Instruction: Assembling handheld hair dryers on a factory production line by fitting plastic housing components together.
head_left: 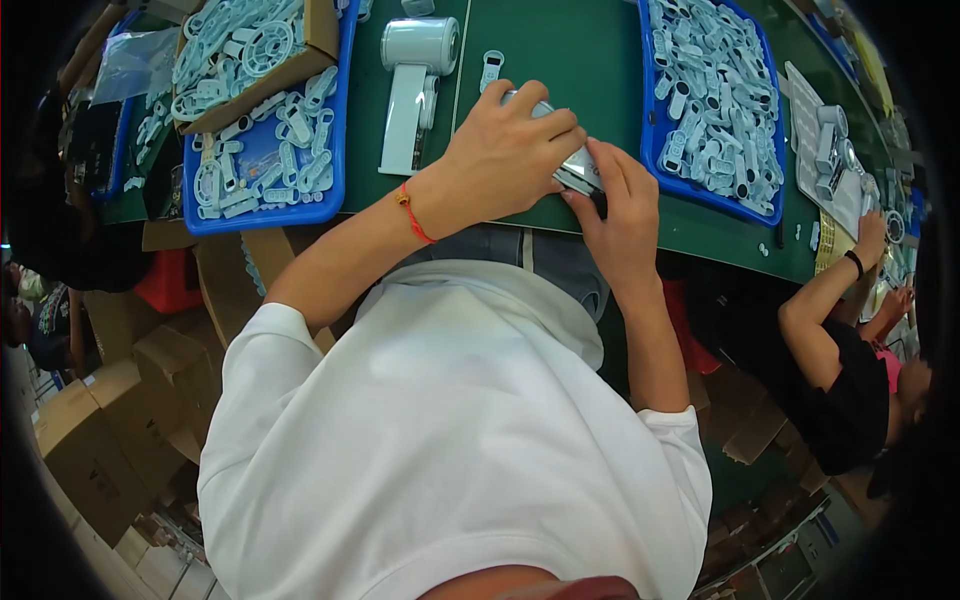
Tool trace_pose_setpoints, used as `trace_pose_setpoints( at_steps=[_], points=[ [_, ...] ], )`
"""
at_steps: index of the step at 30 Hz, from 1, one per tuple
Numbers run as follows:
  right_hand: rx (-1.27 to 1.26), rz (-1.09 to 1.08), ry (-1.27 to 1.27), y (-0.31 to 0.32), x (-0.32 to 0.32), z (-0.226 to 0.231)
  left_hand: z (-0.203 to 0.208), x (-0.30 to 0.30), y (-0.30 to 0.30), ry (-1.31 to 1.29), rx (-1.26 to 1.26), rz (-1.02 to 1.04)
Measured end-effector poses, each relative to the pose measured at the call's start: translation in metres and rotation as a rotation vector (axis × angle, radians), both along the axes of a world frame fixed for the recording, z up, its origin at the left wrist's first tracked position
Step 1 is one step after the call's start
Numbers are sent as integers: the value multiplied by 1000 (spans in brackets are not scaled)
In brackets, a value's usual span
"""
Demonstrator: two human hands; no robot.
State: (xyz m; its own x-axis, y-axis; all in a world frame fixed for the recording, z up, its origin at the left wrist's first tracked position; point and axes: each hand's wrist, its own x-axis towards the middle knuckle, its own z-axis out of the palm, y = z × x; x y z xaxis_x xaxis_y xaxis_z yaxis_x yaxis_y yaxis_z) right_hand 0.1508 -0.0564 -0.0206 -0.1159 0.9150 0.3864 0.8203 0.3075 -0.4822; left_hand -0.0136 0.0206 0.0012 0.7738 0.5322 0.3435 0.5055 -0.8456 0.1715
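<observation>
Both my hands are closed around a glossy silver-white, elongated housing with a dark end (580, 172), held over the near edge of the green table. My left hand (512, 148) lies across its top, the fingers covering much of it. At the dark end, my right hand (622, 200) grips it between thumb and fingers. Just beyond my left hand lies a small pale-blue plastic part (490, 70) with a dark oval on it. To the left rests a white appliance (408, 100) with a round barrel head and a straight handle, resembling a small hair dryer.
A blue tray (338, 150) of pale-blue plastic parts stands at left, with a cardboard box (322, 30) of more parts on it. Another full blue tray (652, 160) is at right. A co-worker (835, 350) sits further right. Cartons (120, 410) fill the lower left.
</observation>
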Motion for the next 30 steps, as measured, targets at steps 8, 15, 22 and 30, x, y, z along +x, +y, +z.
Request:
trace_pose_setpoints(
  at_steps=[8,15,22,30],
  points=[
    [16,-6,54,0,-2,2,0,-1,3,-72,25,-28],
    [132,21,-178,-4,-1,-8,-3,-5,4,44,214,-104],
    [152,-30,-79,2,-3,-8,-5,-1,9,-13,129,-67],
    [-236,-163,713,0,-7,32,19,-14,-22,-999,-390,348]
  ],
)
